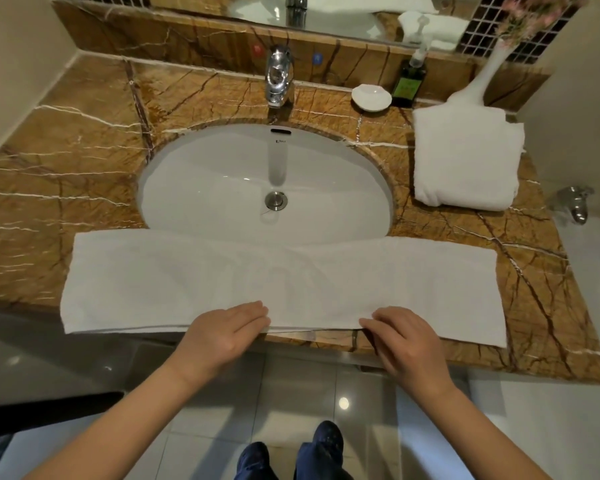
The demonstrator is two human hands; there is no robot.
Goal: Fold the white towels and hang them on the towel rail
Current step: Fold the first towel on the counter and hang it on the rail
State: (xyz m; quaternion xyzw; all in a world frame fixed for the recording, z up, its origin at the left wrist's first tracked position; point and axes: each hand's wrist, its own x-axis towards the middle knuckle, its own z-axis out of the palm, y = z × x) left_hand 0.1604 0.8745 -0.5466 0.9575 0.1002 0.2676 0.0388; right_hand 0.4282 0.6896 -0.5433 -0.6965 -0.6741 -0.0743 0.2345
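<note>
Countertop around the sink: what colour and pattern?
Brown marble countertop with white and dark veins; head view.

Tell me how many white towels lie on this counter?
2: a long towel spread flat in front of the sink; a folded towel to the sink's right. None seems hidden here.
</note>
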